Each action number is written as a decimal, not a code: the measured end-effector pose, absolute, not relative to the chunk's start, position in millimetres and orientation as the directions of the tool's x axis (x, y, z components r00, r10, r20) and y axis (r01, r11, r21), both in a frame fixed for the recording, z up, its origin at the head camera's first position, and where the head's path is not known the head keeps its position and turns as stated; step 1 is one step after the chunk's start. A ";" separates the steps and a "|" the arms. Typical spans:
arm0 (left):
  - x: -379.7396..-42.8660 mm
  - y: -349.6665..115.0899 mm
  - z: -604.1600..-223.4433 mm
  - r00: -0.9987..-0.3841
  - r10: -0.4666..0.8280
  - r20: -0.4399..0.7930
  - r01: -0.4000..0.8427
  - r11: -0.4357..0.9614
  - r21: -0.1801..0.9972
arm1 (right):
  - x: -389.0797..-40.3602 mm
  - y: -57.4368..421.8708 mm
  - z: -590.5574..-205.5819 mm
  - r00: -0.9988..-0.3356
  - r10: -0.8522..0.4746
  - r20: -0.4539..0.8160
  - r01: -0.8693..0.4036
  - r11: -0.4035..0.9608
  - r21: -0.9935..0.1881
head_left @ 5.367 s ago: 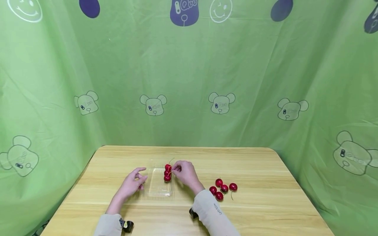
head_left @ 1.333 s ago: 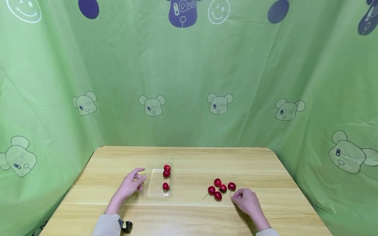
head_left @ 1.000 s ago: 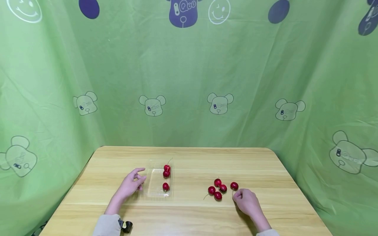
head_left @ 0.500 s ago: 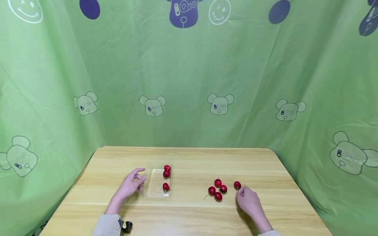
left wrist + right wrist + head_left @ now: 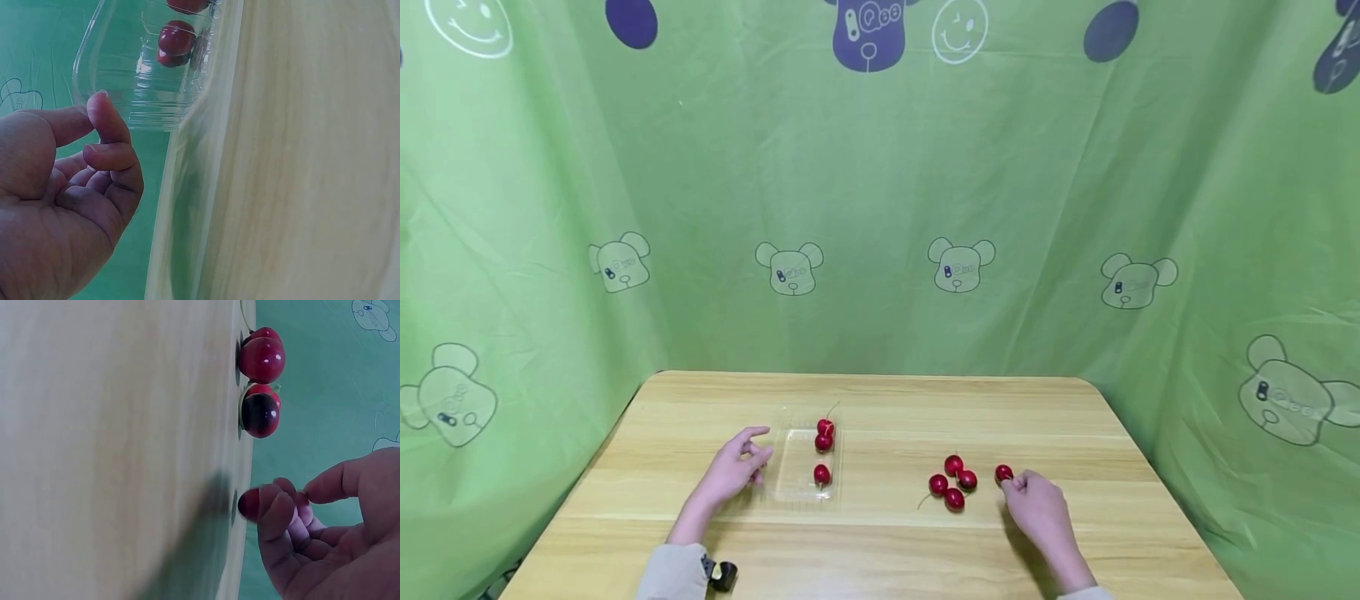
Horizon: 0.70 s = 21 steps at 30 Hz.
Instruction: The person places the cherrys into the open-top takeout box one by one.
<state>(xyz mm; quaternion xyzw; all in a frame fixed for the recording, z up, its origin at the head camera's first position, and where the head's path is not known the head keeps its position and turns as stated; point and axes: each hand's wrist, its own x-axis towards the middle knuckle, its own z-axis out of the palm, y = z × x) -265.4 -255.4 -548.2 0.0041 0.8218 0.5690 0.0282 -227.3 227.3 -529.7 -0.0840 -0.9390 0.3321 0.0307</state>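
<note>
In the head view, my right hand (image 5: 1037,507) is at the right of the table, pinching a dark red cherry (image 5: 1003,473) by its stem end. The right wrist view shows that cherry (image 5: 249,504) partly hidden by the fingers, close to the tabletop. Several loose cherries (image 5: 954,499) lie in a cluster left of this hand. My left hand (image 5: 734,467) stays beside a clear plastic box (image 5: 790,492), its fingers loosely bent around nothing. Fingertips meet the box's rim in the left wrist view; whether they touch is unclear. Three cherries (image 5: 822,475) sit along the box's right side.
The wooden table (image 5: 880,550) has rounded far corners. Green printed cloth (image 5: 865,167) hangs behind it and at both sides. A black device (image 5: 723,577) is strapped at my left wrist.
My right hand has moved from the box to the loose cherries and drawn one rightward, away from the cluster. In the box, one cherry now lies nearer the front. My left hand stays put.
</note>
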 end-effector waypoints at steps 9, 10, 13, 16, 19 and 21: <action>-265.7 -255.7 -546.8 -0.998 0.041 -0.044 -0.027 0.345 0.938 | -226.4 225.4 -520.8 -0.982 0.190 0.018 0.125 0.711 -0.692; -265.9 -255.8 -547.0 -0.998 0.042 -0.044 -0.027 0.345 0.938 | -226.5 225.1 -520.0 -0.982 0.188 0.023 0.119 0.708 -0.696; -265.7 -255.8 -547.6 -0.998 0.042 -0.040 -0.023 0.346 0.938 | -227.3 224.6 -518.5 -0.982 0.185 0.039 0.103 0.697 -0.710; -265.8 -255.8 -548.4 -0.998 0.042 -0.037 -0.021 0.346 0.938 | -227.5 223.3 -516.1 -0.982 0.180 0.054 0.084 0.679 -0.730; -265.7 -256.2 -548.4 -0.998 0.043 -0.037 -0.019 0.345 0.938 | -226.0 220.8 -511.4 -0.982 0.179 0.065 0.070 0.655 -0.752; -265.8 -256.2 -548.1 -0.998 0.045 -0.037 -0.019 0.345 0.938 | -225.1 219.0 -508.0 -0.982 0.178 0.069 0.062 0.638 -0.768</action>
